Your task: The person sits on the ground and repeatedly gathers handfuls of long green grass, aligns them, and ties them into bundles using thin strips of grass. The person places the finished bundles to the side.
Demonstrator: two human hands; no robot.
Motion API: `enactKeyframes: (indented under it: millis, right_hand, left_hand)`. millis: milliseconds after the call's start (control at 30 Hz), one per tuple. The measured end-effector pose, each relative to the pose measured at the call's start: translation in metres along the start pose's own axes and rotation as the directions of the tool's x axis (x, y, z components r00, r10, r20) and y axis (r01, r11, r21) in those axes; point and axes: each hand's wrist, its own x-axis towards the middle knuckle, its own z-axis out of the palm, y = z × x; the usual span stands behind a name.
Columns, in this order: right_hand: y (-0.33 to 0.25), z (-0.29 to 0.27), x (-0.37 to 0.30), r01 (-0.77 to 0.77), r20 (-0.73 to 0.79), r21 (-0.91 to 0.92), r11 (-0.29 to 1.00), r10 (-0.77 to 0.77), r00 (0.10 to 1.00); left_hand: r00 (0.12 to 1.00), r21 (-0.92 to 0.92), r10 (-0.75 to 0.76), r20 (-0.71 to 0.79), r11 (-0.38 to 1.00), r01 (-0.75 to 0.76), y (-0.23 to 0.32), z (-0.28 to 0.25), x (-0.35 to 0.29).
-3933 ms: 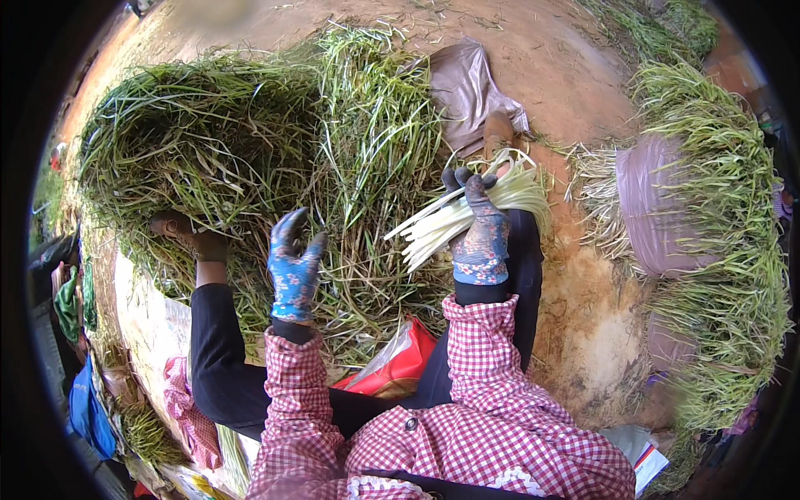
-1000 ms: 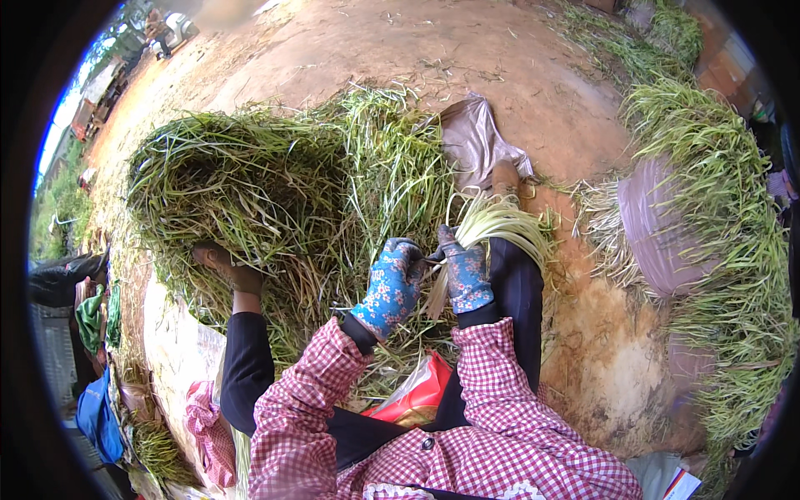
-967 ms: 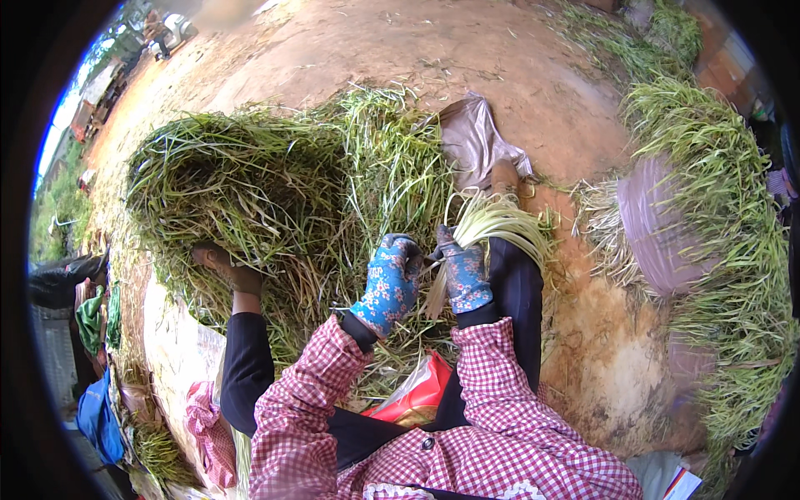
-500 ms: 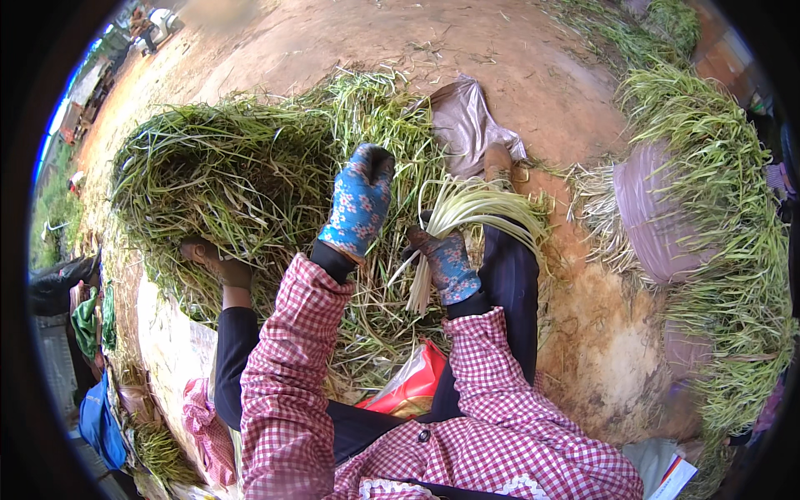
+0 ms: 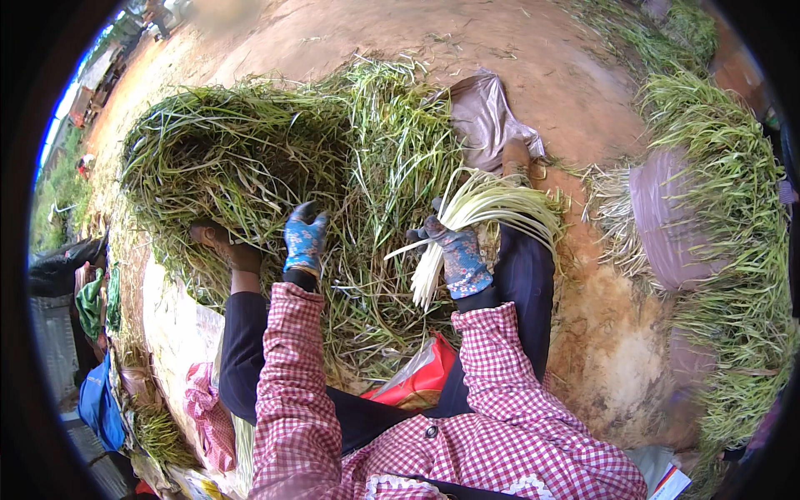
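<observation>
Head view: right blue floral-gloved hand (image 5: 458, 258) clamps slender pale-green stalks (image 5: 498, 205); left of them, left blue floral-gloved hand (image 5: 304, 239), fingers apart.

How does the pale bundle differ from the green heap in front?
The pale bundle is whitish to light green; the green heap is darker, mixed with brown. The pale bundle is small; the green heap far larger. The right hand holds the pale bundle, its stalks mostly aligned; the green heap lies tangled. Both are long, thin plant strands.

Reddish-brown earthen ground (image 5: 575, 100) in bright outdoor daylight
</observation>
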Motion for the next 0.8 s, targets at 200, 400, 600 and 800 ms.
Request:
enactKeyframes:
  millis: [200, 400, 600, 800]
  right_hand:
    - [0.009, -0.020, 0.005, -0.098, 0.050, -0.091, 0.991, 0.103, 0.993]
    - [0.008, -0.013, -0.001, -0.016, 0.025, -0.226, 0.974, 0.022, 0.999]
    - [-0.018, 0.017, -0.020, -0.054, 0.157, 0.164, 0.985, 0.028, 0.987]
    - [-0.044, 0.042, -0.043, 0.138, 0.224, 0.170, 0.976, -0.174, 0.959]
  left_hand:
    - [0.954, 0.673, -0.181, 0.241, 0.739, -0.029, -0.051, 0.087, -0.023]
    - [0.956, -0.224, -0.179, 0.231, 0.947, 0.231, -0.033, 0.066, -0.063]
    - [0.960, -0.722, -0.022, 0.278, 0.655, 0.224, 0.038, 0.020, -0.126]
    - [0.959, -0.774, 0.170, 0.226, 0.629, 0.071, 0.088, 0.012, -0.136]
